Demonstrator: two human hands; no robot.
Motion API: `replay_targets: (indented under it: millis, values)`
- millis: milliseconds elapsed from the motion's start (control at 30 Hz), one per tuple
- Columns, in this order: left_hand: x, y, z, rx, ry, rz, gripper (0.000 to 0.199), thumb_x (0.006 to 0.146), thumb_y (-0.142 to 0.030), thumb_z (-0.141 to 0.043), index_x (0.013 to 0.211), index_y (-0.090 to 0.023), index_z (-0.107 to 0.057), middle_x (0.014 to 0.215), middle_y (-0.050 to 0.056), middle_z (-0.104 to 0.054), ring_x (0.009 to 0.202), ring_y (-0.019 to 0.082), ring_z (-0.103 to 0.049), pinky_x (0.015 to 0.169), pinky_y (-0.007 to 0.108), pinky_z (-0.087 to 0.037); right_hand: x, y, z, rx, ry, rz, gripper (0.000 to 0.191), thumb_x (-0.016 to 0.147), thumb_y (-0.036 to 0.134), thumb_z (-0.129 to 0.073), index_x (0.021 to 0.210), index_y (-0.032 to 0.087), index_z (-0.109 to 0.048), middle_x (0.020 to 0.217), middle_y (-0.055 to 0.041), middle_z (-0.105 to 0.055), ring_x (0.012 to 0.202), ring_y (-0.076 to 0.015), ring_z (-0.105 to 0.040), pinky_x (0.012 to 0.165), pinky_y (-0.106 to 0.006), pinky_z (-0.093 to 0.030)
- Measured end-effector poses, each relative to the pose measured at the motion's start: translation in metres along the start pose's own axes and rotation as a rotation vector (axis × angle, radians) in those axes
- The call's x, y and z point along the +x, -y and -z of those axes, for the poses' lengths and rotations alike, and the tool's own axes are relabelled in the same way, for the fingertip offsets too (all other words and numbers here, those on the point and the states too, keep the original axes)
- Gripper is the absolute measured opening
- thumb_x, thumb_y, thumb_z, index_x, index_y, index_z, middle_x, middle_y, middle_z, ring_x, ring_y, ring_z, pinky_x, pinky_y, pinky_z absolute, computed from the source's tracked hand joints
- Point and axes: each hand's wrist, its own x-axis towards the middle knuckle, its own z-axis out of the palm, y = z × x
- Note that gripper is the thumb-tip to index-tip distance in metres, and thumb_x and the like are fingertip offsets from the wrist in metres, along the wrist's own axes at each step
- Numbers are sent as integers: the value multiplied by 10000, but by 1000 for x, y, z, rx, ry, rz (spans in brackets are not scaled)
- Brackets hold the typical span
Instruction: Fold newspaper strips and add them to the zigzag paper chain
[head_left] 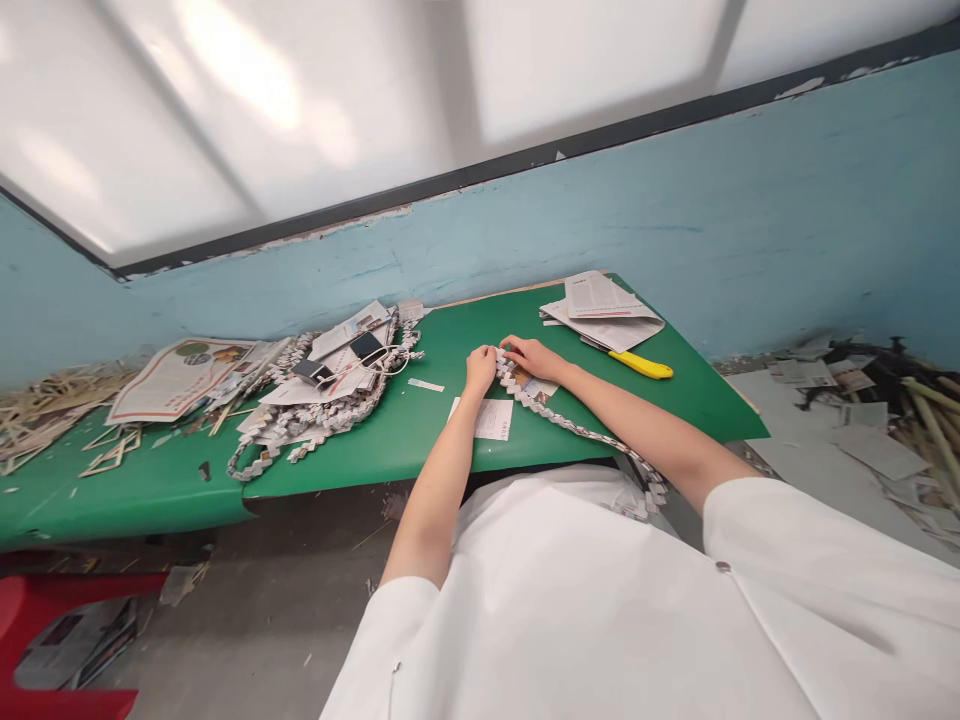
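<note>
A long zigzag chain of folded paper (544,408) runs from my fingers across the green table and over its front edge beside my right forearm. My left hand (481,371) is closed on the chain's far end. Against that same end, my right hand (531,355) bends its fingers, thumb and fingertips close together on the folds. Under and beside my hands lie printed paper pieces (493,420). To the left of my left hand is a small paper strip (426,385).
Folded newspapers (611,310) and a yellow-handled cutter (641,364) lie at the right. Further left, more paper chain (330,415) is heaped with papers, dark devices and a white cable (390,352). A red stool (45,600) stands lower left. Scraps litter the floor at right.
</note>
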Motion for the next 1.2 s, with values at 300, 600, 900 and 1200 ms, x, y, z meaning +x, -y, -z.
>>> replay_targets:
  millis: [300,600,900,1200]
  values:
    - [1,0,0,3,-2,2,338,958,-258,-482,625,-211,-512,648,8,-571,669,164,-487,673,277,-364,0,0,0,-3,6,0,320,1061,478,-449,1209,242,-607,729,18,-621,652,-185,-551,677,-292,-395]
    - [0,-1,0,4,-3,7,340,958,-246,-475,621,-213,-503,638,6,-561,669,165,-483,671,274,-364,0,2,1,1,7,-4,332,1056,484,-447,1212,242,-612,732,16,-626,658,-189,-556,685,-297,-401]
    - [-1,-2,1,6,0,3,356,964,-253,-477,611,-213,-489,627,2,-548,656,162,-468,669,279,-358,0,3,2,10,-2,11,348,1041,494,-477,1188,220,-632,779,1,-648,674,-182,-541,697,-296,-396]
    - [1,0,0,4,3,11,336,953,-253,-478,620,-214,-501,643,8,-561,670,166,-492,677,274,-373,0,0,0,11,-5,21,344,1042,504,-472,1198,243,-632,729,18,-610,652,-186,-532,687,-298,-403]
